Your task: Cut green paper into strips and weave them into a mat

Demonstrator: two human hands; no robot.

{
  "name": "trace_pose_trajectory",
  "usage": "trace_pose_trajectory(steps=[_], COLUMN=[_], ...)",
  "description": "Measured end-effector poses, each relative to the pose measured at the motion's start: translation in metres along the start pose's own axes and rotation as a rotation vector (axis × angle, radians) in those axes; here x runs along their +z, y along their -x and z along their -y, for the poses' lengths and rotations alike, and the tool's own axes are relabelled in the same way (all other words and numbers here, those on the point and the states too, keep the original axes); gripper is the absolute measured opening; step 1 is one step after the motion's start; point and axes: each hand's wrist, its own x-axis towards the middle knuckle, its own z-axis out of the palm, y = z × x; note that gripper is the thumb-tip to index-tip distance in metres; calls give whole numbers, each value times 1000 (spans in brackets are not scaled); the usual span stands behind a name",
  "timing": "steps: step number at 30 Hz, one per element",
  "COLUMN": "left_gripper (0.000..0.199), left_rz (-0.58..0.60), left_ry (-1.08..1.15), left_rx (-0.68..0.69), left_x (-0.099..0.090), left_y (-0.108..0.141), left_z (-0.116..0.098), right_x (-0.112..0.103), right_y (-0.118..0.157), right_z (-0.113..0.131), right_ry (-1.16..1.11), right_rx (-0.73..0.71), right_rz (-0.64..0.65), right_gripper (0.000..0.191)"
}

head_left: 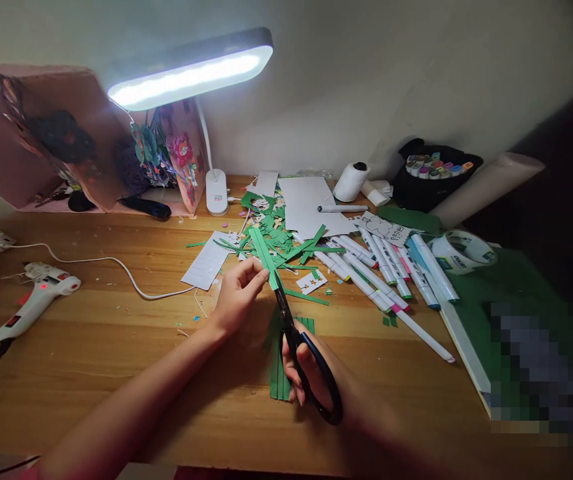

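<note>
My left hand [240,293] pinches a narrow green paper strip [260,248] near its lower end, above the middle of the desk. Black-handled scissors [333,393] are in my right hand [311,370], with fingers through the handles. The blades point up and away, and their tips meet the lower end of the strip. Beneath my right hand lies a green sheet [278,373] with dark lengthwise lines, partly hidden by the hand and scissors. Green scraps and cut strips [279,233] are heaped just beyond my left hand.
Markers [381,267] lie scattered at the right, beside a tape roll [461,252] and a green mat [506,300]. A glue gun [36,300] and its cord are at the left. A lit lamp [196,73] hangs above; a pink box [101,133] stands behind.
</note>
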Motion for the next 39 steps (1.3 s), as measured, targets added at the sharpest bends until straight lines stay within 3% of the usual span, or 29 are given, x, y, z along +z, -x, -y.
trace_pose_trajectory(steps=[6, 15, 26, 32, 39], left_gripper=[30, 29, 31, 28, 26], left_rz=[26, 100, 75, -68, -29], left_ry=[12, 22, 39, 5, -77], left_rx=[7, -6, -29, 23, 53], left_x=[0, 4, 7, 6, 7], left_y=[0, 3, 4, 4, 4], left_z=[2, 0, 2, 5, 4], right_x=[-3, -3, -2, -2, 1], right_y=[2, -2, -7, -6, -7], right_z=[17, 8, -4, -6, -15], right_ry=[-90, -154, -141, -137, -201], right_rx=[37, 26, 90, 74, 52], right_rz=[81, 51, -1, 42, 52], right_gripper=[53, 55, 58, 55, 63])
